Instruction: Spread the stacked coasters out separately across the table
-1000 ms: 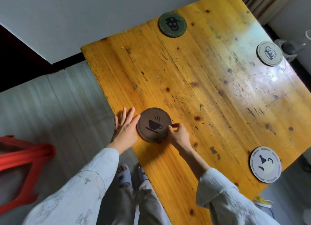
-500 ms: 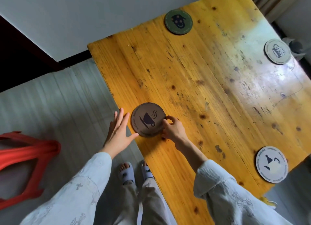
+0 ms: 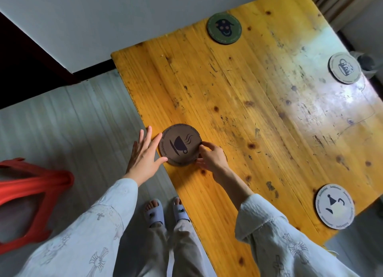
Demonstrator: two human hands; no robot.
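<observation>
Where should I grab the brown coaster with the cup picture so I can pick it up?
Probably by its rim. The brown coaster is a thin flat disc lying near the table edge, so there is no handle to take. Pinch opposite sides of the rim, as the left hand and right hand flank it.

single head-worn view, looking steeply down, close over table [image 3: 238,115] edge and both forearms

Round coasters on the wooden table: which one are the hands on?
The brown round coaster with the steaming-cup print, near the table's left edge, between both hands; the green and two pale coasters lie untouched.
</observation>
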